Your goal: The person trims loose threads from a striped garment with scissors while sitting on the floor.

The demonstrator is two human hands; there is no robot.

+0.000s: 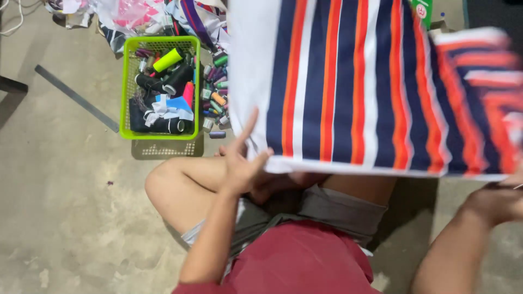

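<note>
A big striped cloth with dark blue, orange and white stripes is held up in the air over the person's lap. It fills the far right part of the scene. The left hand touches its near left corner, fingers spread wide open, one finger pointing up along the white edge. The right hand is at the near right corner, under the cloth's bottom edge; I cannot tell how its fingers are closed. On the floor to the far left sits a bright green basket full of thread spools and dark cloth bits. More small thread spools lie just beside the basket, on its right.
</note>
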